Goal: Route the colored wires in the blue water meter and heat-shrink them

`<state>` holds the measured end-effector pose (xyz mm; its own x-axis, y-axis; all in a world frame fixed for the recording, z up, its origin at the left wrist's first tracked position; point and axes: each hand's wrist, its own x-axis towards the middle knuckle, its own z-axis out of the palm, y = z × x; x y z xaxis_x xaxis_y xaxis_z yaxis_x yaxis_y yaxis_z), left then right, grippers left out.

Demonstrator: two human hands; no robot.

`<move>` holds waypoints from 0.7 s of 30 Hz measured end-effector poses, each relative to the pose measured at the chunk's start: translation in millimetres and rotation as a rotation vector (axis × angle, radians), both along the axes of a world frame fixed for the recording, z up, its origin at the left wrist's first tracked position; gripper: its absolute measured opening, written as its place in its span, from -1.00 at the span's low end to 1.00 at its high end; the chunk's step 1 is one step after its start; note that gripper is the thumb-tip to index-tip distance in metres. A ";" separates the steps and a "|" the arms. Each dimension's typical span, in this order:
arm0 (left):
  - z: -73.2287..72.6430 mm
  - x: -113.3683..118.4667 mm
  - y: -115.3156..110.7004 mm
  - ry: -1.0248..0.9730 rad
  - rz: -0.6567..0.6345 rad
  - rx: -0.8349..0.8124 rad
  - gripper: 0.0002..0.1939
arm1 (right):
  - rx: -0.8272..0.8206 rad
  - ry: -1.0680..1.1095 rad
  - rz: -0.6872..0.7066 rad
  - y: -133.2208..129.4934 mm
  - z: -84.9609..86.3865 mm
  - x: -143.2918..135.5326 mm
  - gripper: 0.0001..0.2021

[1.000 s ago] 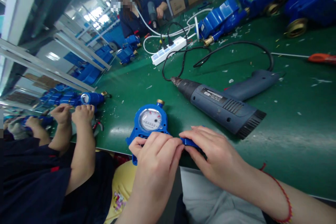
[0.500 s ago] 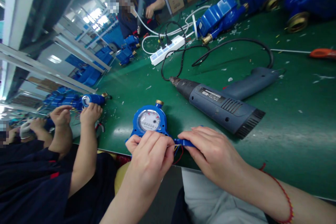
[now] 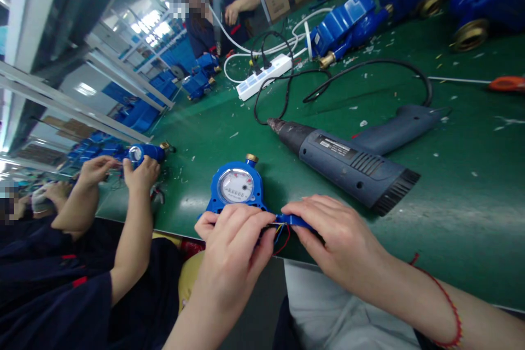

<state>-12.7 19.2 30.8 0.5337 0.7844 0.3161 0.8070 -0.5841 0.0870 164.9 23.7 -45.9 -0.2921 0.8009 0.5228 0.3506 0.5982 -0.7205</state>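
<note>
A blue water meter (image 3: 235, 184) with a round dial and a brass fitting lies near the bench's front edge. Its near side is covered by my left hand (image 3: 233, 243), whose fingers are curled over it; what the fingertips pinch is partly hidden. In my right hand (image 3: 334, 229), between thumb and fingers, is a blue plastic part (image 3: 296, 221) at the meter's right side. Thin red, yellow and blue wires (image 3: 287, 239) hang between my two hands, just below that part.
A dark heat gun (image 3: 348, 167) lies beyond my right hand, its cord leading toward a white power strip (image 3: 264, 77). An orange-handled screwdriver (image 3: 506, 83) is at the right. More blue meters (image 3: 344, 24) stand at the back. A co-worker's hands (image 3: 141, 175) work at the left.
My left thumb has moved slightly down from its index finger, and more of the coloured wires shows. The meter and the blue plastic part stay in place. The co-worker's hands at left have shifted.
</note>
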 end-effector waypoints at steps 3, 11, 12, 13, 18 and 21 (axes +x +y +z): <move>-1.7 2.3 -0.5 0.008 -0.003 0.014 -0.88 | -0.024 0.042 0.032 -0.4 3.6 0.5 -0.80; -5.9 5.2 -2.0 -0.107 0.193 -0.117 -0.84 | -0.020 0.090 0.037 4.8 11.0 -9.9 -0.86; -6.6 5.8 -2.3 -0.125 0.207 -0.125 -0.84 | -0.020 0.091 0.041 5.5 10.7 -11.6 -0.86; -7.2 6.6 -2.6 -0.138 0.224 -0.134 -0.84 | -0.025 0.090 0.045 6.1 10.3 -13.0 -0.87; -7.9 12.0 -3.6 -0.157 0.296 -0.180 -0.81 | -0.058 0.067 0.056 6.8 8.7 -16.5 -0.89; -9.2 14.0 -3.2 -0.170 0.297 -0.147 -0.81 | -0.071 0.065 0.069 6.8 8.7 -16.8 -0.89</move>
<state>1.3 16.0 21.7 0.2251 0.9410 0.2528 0.9063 -0.2974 0.3003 148.2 30.5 -37.2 -0.3152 0.8155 0.4854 0.2610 0.5663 -0.7818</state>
